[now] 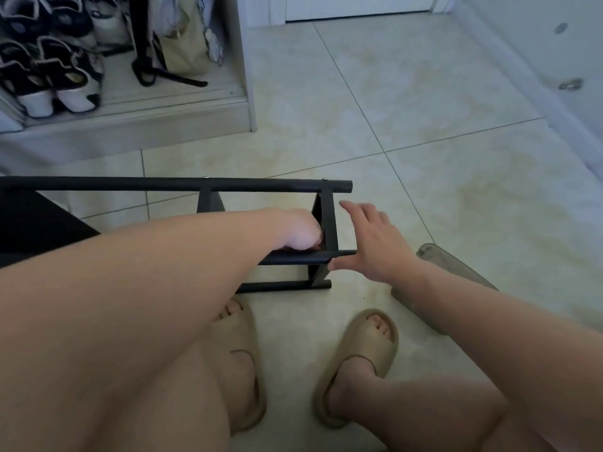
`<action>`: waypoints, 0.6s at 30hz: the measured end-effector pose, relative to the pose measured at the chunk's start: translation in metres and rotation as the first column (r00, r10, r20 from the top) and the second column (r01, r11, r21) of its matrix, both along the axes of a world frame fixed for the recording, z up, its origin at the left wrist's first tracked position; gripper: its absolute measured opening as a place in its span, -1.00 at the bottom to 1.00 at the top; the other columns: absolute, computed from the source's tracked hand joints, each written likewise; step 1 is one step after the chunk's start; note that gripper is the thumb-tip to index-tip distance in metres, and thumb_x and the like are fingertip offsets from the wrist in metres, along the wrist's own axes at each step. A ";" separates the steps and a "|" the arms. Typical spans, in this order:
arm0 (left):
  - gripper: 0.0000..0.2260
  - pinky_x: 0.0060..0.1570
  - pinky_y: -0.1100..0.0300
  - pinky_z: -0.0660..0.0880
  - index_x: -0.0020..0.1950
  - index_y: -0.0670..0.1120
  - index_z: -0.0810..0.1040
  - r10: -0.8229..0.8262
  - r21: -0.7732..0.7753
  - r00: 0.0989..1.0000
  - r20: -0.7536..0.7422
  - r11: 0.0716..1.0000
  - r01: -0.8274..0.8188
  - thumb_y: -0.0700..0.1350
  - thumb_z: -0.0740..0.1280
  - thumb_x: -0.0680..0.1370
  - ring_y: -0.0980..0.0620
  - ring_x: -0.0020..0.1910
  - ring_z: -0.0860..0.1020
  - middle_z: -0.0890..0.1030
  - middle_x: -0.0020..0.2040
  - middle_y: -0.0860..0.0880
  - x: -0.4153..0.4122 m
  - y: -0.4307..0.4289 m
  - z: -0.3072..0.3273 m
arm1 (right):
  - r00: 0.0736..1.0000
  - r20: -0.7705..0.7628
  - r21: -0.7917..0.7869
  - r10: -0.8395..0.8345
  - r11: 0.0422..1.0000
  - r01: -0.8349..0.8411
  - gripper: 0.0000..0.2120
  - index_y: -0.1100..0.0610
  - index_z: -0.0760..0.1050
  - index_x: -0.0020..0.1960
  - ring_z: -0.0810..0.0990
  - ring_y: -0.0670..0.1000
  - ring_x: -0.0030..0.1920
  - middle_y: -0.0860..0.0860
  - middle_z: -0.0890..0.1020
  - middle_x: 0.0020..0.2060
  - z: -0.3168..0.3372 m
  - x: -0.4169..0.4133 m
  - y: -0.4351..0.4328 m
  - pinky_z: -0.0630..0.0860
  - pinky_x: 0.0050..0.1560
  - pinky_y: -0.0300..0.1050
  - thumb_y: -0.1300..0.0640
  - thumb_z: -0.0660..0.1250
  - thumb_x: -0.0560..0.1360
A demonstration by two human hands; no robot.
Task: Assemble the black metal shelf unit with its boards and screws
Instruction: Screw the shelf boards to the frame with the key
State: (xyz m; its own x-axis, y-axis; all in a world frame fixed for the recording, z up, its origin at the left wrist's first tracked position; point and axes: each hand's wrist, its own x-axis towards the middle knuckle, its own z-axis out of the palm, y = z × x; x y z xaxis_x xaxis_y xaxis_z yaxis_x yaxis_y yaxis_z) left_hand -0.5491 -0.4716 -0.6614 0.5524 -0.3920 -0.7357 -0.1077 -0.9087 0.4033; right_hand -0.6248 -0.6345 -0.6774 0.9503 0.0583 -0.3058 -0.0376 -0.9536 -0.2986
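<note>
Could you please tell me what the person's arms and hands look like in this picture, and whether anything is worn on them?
Both arms are bare, with no sleeves in view. The left hand and right hand wear no gloves; no rings, watch or bracelets are visible.

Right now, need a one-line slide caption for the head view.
Left hand reaches inside the black shelf frame on the tiled floor; right hand spread against its end.

Black metal shelf unit (208, 184): left portion cut off by the frame edge; lower near rail partly covered by the left forearm.
Left hand (298, 231): fingers tucked behind the end crossbar, so the grip cannot be told.
Shoes (49, 83) in the cabinet: cropped at top and left.
Third sandal (456, 265): partly behind the right forearm.
</note>
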 end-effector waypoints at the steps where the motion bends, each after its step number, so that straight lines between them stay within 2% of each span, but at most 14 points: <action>1: -0.76 0.22 -0.04 0.52 0.20 -0.12 0.63 0.000 -0.003 1.000 0.015 1.000 0.000 -0.14 0.22 0.65 -0.18 0.16 0.59 0.63 0.17 -0.15 0.000 0.000 0.000 | 0.998 0.015 -0.041 0.062 0.997 -0.061 0.18 -0.05 -0.06 0.63 0.14 0.18 0.54 0.04 0.10 0.59 0.001 0.005 -0.002 0.27 0.45 0.18 -0.34 0.55 0.27; 4: -0.76 0.26 -0.07 0.51 0.21 -0.11 0.63 0.029 -0.031 0.999 -0.029 0.999 -0.030 -0.13 0.24 0.63 -0.18 0.19 0.59 0.64 0.18 -0.13 0.004 0.001 -0.003 | 0.967 -0.035 -0.125 0.253 0.959 -0.255 0.29 -0.07 -0.27 0.64 -0.23 0.09 0.63 -0.06 -0.24 0.63 0.004 0.024 -0.007 -0.02 0.57 0.20 -0.46 0.48 0.25; 6: -0.76 0.25 -0.05 0.55 0.25 -0.11 0.62 0.072 -0.067 0.993 -0.096 0.995 -0.078 -0.13 0.28 0.63 -0.13 0.17 0.62 0.64 0.18 -0.11 0.007 0.003 -0.011 | 0.934 -0.072 -0.168 0.351 0.918 -0.358 0.34 -0.05 -0.34 0.64 -0.35 0.04 0.61 -0.08 -0.33 0.61 0.003 0.037 -0.009 -0.17 0.58 0.19 -0.52 0.44 0.23; 9: -0.79 0.16 0.00 0.60 0.23 -0.16 0.62 0.106 -0.108 0.975 -0.194 0.986 -0.129 -0.19 0.29 0.64 -0.10 0.05 0.65 0.66 0.11 -0.10 0.013 0.008 -0.023 | 0.876 -0.099 -0.236 0.473 0.844 -0.482 0.38 0.01 -0.34 0.64 -0.46 -0.02 0.56 -0.09 -0.36 0.60 0.000 0.056 -0.010 -0.33 0.54 0.14 -0.61 0.35 0.18; 11: -0.80 0.10 0.04 0.60 0.20 -0.17 0.62 0.100 -0.113 0.980 -0.170 0.986 -0.120 -0.18 0.24 0.66 -0.14 0.03 0.64 0.66 0.15 -0.15 0.020 0.012 -0.032 | 0.848 -0.117 -0.254 0.517 0.810 -0.529 0.38 0.05 -0.32 0.64 -0.49 -0.06 0.54 -0.07 -0.35 0.60 -0.005 0.065 -0.013 -0.38 0.54 0.14 -0.67 0.25 0.17; 14: -0.84 -0.14 0.14 0.58 0.05 -0.08 0.59 0.221 -0.168 0.955 -0.197 0.952 -0.255 -0.15 0.21 0.68 -0.11 0.01 0.68 0.66 0.13 -0.13 0.032 0.016 -0.045 | 0.824 -0.111 -0.257 0.556 0.785 -0.564 0.36 0.08 -0.33 0.64 -0.46 -0.05 0.56 -0.03 -0.38 0.59 -0.013 0.071 -0.017 -0.41 0.55 0.11 -0.73 0.08 0.18; 16: -0.84 -0.17 0.16 0.56 -0.03 -0.03 0.55 0.236 -0.214 0.941 -0.245 0.933 -0.289 -0.14 0.21 0.68 -0.05 -0.02 0.70 0.70 0.07 -0.08 0.037 0.018 -0.053 | 0.810 -0.081 -0.281 0.580 0.767 -0.577 0.34 0.12 -0.32 0.64 -0.43 -0.02 0.58 0.01 -0.37 0.60 -0.018 0.069 -0.019 -0.43 0.54 0.10 -0.74 0.01 0.21; 18: -0.86 -0.18 0.19 0.50 -0.02 -0.01 0.56 0.189 -0.253 0.945 -0.269 0.932 -0.258 -0.14 0.23 0.67 0.02 -0.07 0.71 0.72 0.03 -0.02 0.041 0.020 -0.062 | 0.799 -0.060 -0.301 0.598 0.753 -0.586 0.32 0.16 -0.29 0.64 -0.39 0.03 0.60 0.05 -0.32 0.62 -0.021 0.068 -0.019 -0.40 0.55 0.13 -0.73 -0.02 0.24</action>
State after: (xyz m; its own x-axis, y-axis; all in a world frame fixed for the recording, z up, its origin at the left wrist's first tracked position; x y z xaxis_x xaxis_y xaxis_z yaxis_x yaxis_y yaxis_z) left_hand -0.5078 -0.4517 -0.7235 0.4739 -0.4879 -0.7331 0.2147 -0.7433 0.6335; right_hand -0.5567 -0.6532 -0.6988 0.7668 0.5278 -0.3654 0.5685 -0.8226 0.0048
